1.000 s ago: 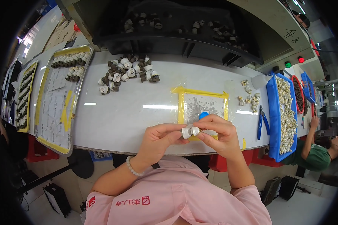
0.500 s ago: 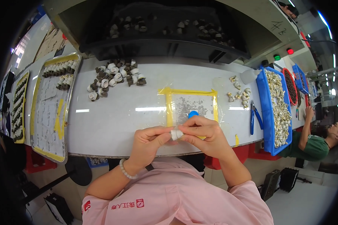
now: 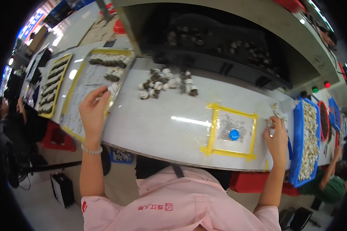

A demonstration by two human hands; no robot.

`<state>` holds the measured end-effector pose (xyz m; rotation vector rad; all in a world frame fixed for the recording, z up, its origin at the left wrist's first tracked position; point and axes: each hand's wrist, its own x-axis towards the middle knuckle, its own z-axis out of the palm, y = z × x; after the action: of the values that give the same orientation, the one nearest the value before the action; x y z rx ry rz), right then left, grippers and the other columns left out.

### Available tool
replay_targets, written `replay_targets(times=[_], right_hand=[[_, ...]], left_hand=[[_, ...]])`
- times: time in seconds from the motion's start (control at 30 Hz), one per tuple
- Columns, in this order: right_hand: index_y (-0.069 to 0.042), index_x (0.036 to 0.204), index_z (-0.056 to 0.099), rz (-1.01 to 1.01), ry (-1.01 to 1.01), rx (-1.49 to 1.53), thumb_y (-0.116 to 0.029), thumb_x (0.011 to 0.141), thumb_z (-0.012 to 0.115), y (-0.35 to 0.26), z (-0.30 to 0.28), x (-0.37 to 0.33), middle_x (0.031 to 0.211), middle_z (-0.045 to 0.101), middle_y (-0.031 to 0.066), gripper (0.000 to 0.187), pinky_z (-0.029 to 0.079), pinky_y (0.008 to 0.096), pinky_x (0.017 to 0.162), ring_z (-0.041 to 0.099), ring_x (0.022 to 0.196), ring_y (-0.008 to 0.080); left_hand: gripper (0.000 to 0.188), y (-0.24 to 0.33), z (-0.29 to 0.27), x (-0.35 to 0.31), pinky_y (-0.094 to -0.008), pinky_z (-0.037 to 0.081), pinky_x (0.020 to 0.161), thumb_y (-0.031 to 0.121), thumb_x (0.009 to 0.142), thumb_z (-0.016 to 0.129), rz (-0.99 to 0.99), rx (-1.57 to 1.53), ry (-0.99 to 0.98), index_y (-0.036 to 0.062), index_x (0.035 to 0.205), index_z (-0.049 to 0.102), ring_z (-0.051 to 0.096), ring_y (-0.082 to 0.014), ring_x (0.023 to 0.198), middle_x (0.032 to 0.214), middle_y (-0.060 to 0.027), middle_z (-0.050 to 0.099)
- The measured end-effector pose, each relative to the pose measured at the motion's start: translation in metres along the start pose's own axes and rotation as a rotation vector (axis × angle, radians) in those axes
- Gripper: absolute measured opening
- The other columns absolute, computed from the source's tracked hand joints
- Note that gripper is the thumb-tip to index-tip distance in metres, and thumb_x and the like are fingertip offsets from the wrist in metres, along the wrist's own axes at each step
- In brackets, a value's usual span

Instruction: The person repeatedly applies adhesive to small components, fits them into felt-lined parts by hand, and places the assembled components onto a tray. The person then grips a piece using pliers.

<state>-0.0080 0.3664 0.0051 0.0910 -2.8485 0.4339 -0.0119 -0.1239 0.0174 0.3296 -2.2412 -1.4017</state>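
Observation:
My left hand [image 3: 93, 109] is over the right edge of a yellow-rimmed tray [image 3: 71, 129], pinching a small white cylindrical part [image 3: 112, 88] between thumb and fingertips. In that tray stand rows of white parts with dark bases [image 3: 110, 59], and a shorter row [image 3: 114, 73] lies just beyond my fingers. Far to the right, my right hand [image 3: 277, 140] has its thumb and fingers closed around a small gold-and-white part [image 3: 270, 123] at a little group of such pieces. Part of that group is hidden by the fingers.
A loose pile of white-and-dark parts [image 3: 158, 84] lies mid-table. Yellow tape frames a sheet [image 3: 225, 144] with a blue round cap [image 3: 234, 134] on it. A blue bin [image 3: 297, 154] of gold-and-white pieces stands right, beside a white bottle [image 3: 287, 104]. A black bin [image 3: 216, 61] sits at the back.
My hands, together on a white part before, have spread apart: the left went to the tray with the white part, the right to the small gold-and-white pieces. The view has turned left.

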Motion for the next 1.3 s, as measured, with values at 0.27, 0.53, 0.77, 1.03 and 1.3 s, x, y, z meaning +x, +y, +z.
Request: replay_targets(times=[0.27, 0.53, 0.77, 1.03, 1.3], right_hand=[[0.001, 0.091, 0.059, 0.007, -0.117, 0.058, 0.002, 0.072, 0.061, -0.011, -0.011, -0.007, 0.083, 0.057, 0.0132, 0.019, 0.047, 0.0327, 0.062, 0.058, 0.070, 0.0251], [0.002, 0.093, 0.062, 0.046, -0.289, 0.126, 0.002, 0.072, 0.064, -0.023, -0.021, -0.021, 0.080, 0.057, 0.0120, 0.021, 0.048, 0.0330, 0.062, 0.058, 0.068, 0.0235], [0.003, 0.103, 0.064, 0.008, -0.255, 0.139, 0.003, 0.075, 0.064, -0.018, -0.015, -0.020, 0.095, 0.055, 0.0138, 0.028, 0.047, 0.0331, 0.070, 0.058, 0.082, 0.0260], [0.004, 0.106, 0.062, -0.057, -0.133, 0.214, 0.002, 0.077, 0.063, -0.012, 0.001, -0.024, 0.095, 0.057, 0.0136, 0.028, 0.047, 0.0329, 0.073, 0.058, 0.085, 0.0258], [0.003, 0.103, 0.063, -0.070, -0.037, 0.237, 0.001, 0.074, 0.068, -0.006, 0.010, -0.025, 0.088, 0.060, 0.0114, 0.030, 0.047, 0.0313, 0.069, 0.059, 0.078, 0.0234]], left_hand=[[0.019, -0.085, -0.046, 0.086, -0.0234, 0.049, 0.066, 0.014, 0.081, 0.070, 0.125, 0.300, 0.155, 0.0010, 0.096, 0.069, 0.063, -0.0102, 0.075, 0.085, -0.0073, 0.069], [0.023, -0.070, -0.020, 0.089, -0.0273, 0.049, 0.069, 0.017, 0.083, 0.067, 0.022, 0.400, -0.047, 0.0018, 0.100, 0.067, 0.064, -0.0158, 0.078, 0.088, -0.0097, 0.068], [0.031, 0.003, 0.030, 0.023, -0.0356, 0.047, 0.077, 0.012, 0.076, 0.070, 0.405, 0.374, -0.221, 0.0008, 0.104, 0.063, 0.059, -0.0273, 0.091, 0.097, -0.0146, 0.063], [0.037, 0.033, 0.098, -0.003, -0.0384, 0.045, 0.081, 0.005, 0.069, 0.072, 0.557, 0.549, -0.247, 0.0002, 0.102, 0.058, 0.054, -0.0314, 0.091, 0.092, -0.0125, 0.059], [0.023, 0.012, 0.099, 0.001, -0.0385, 0.046, 0.073, 0.005, 0.067, 0.071, 0.504, 0.556, -0.252, 0.0020, 0.088, 0.060, 0.054, -0.0290, 0.085, 0.088, -0.0097, 0.058]])
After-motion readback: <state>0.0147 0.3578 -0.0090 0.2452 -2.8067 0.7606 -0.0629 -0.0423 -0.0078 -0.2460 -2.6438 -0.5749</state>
